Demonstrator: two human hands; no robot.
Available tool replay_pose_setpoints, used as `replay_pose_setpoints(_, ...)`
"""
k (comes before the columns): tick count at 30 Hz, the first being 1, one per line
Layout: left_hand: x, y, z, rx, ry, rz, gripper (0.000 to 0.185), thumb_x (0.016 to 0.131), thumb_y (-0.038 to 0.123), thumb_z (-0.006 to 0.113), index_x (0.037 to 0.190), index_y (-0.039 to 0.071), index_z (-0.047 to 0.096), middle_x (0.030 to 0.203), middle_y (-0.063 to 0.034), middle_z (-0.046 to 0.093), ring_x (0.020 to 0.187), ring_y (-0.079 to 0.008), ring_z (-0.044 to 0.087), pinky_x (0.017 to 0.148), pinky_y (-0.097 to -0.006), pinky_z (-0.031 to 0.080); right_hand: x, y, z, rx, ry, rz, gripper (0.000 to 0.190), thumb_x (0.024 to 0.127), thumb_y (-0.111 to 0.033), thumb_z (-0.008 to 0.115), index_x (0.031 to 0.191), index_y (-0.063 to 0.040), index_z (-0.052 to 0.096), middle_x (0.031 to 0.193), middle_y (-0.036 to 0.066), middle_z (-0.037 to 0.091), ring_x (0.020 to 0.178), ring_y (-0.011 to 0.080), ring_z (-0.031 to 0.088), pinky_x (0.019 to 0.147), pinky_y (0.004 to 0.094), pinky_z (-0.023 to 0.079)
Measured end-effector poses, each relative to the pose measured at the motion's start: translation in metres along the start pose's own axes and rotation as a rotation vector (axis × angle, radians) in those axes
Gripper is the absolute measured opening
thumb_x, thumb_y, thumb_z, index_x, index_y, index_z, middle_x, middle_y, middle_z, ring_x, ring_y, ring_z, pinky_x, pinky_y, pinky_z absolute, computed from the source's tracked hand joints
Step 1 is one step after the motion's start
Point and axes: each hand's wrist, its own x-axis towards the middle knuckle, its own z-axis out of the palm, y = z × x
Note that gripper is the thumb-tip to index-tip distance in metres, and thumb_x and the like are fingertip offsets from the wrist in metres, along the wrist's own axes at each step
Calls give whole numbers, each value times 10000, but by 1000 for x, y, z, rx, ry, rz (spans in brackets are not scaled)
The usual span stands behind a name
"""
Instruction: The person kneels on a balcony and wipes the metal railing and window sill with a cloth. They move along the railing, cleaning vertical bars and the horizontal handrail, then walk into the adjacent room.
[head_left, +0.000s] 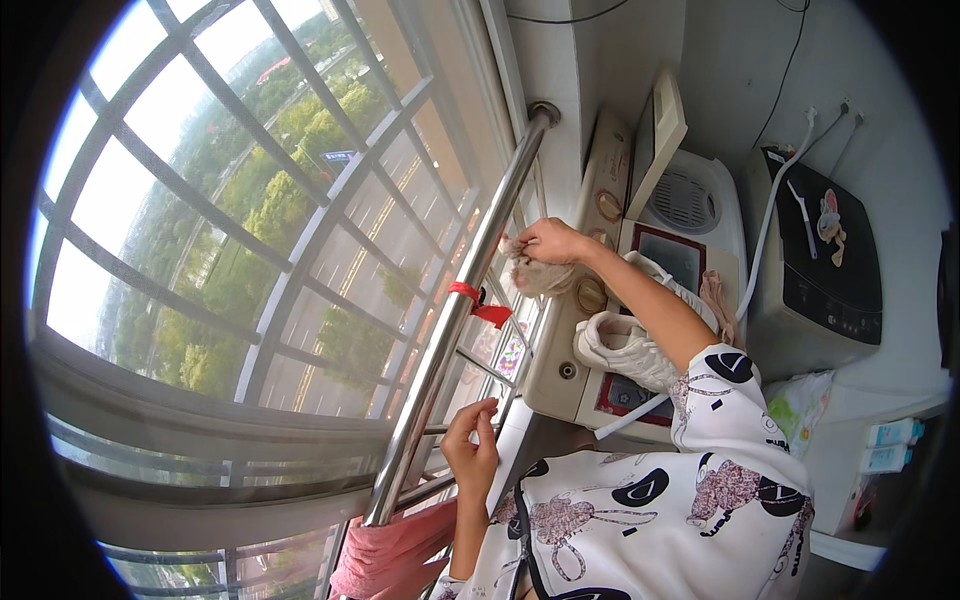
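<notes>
My right hand (551, 244) grips a crumpled, fuzzy beige cloth (536, 276), bunched beside the steel rail (491, 232) in front of the window. Part of the cloth hangs below my fingers, over the edge of a twin-tub washing machine's control panel (547, 379). Nearer my body, my left hand (472, 442) is raised beside the same rail. Its fingers are loosely curled together and nothing shows in them. A red cloth strip (480, 304) is tied around the rail between my hands.
White sneakers (619, 337) rest on the washing machine, whose spin-tub lid (660, 142) stands raised. A pink towel (390, 559) hangs at the rail's near end. Behind stands a black-topped washing machine (817, 300) with a brush (804, 221) on it. Window bars (315, 240) lie beyond the rail.
</notes>
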Motion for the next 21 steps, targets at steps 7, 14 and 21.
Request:
replay_pose_setpoints(7, 62, 35, 11, 240, 125, 380, 205, 857, -69, 554, 1011, 2, 670, 935, -136, 681, 845, -252, 663, 741, -328, 512, 20, 35, -100, 33, 575, 154, 318, 789, -251, 604, 1050, -92, 695, 858, 192, 679, 812, 360, 661, 724, 400, 509)
replay_pose_setpoints(14, 113, 56, 21, 377, 285, 501, 231, 809, -91, 578, 991, 20, 667, 911, -122, 668, 763, -239, 617, 600, -309, 471, 89, 33, -139, -25, 786, 46, 249, 811, -237, 588, 971, -79, 695, 814, 201, 658, 796, 377, 633, 721, 437, 505)
replay_pose_setpoints(21, 135, 51, 43, 386, 283, 486, 232, 790, -85, 575, 976, 18, 668, 904, -118, 667, 710, -226, 594, 569, -294, 466, 106, 18, -79, -232, 777, 190, 171, 820, -151, 600, 959, -83, 672, 947, 111, 608, 884, 321, 612, 752, 423, 516)
